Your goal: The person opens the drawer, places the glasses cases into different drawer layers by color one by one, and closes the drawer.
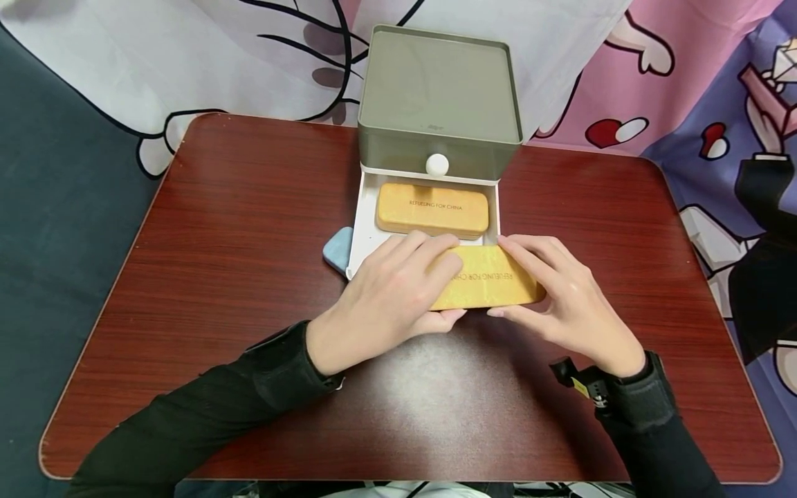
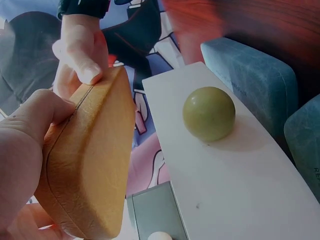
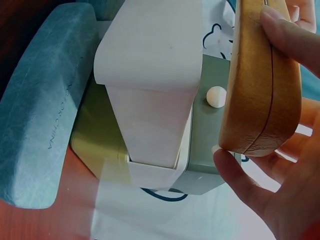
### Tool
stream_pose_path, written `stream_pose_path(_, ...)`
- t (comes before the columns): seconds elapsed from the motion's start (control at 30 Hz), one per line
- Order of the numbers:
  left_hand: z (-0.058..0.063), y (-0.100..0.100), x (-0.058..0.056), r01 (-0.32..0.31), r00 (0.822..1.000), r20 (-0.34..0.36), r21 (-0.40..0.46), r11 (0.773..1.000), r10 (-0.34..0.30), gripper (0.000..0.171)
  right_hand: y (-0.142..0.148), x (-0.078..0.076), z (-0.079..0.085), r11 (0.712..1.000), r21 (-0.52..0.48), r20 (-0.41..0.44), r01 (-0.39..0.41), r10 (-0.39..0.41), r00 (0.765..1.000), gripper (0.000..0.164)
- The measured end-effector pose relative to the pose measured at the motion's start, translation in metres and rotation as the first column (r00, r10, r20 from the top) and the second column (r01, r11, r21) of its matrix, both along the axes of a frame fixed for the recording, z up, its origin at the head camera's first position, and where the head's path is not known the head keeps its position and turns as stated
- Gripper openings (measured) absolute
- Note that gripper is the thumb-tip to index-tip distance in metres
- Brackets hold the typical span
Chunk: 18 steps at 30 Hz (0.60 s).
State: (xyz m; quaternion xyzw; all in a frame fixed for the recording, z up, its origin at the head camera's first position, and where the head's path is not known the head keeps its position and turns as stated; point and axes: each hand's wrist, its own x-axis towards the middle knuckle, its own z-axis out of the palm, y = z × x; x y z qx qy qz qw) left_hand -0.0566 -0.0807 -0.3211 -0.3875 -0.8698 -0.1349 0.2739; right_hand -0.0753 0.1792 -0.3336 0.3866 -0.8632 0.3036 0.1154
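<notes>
Both hands hold a yellow glasses case (image 1: 492, 277) with printed lettering, just in front of an open white drawer (image 1: 369, 242). My left hand (image 1: 392, 294) grips its left end, with the thumb along the near edge and the fingers over the top. At the right end my right hand (image 1: 569, 304) pinches it between thumb and fingers. A seam runs along the case's side in the right wrist view, and its lid is closed. Another yellow glasses case (image 1: 432, 207) lies in the drawer. The left wrist view shows the drawer's green ball knob (image 2: 209, 114).
The drawer belongs to a grey-green box (image 1: 438, 86) with a white knob (image 1: 437, 164) on its upper front. Blue glasses cases (image 2: 250, 85) lie low beside the drawer; one blue case (image 1: 338, 249) sticks out at its left. Under everything is a reddish-brown table (image 1: 249, 242).
</notes>
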Motion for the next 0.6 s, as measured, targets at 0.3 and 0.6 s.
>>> stream_pose_path(0.3,0.0,-0.006,-0.001,-0.006,1.0,0.022,0.018,1.0,0.006,0.036,-0.006,-0.005,-0.001,1.0,0.002,-0.021,-0.009,0.009,1.0,0.078)
stream_pose_path(0.6,-0.002,-0.013,-0.003,-0.006,0.999,0.034,0.018,1.0,0.006,0.036,-0.014,-0.01,-0.002,1.0,0.019,-0.055,-0.011,0.012,0.998,0.078)
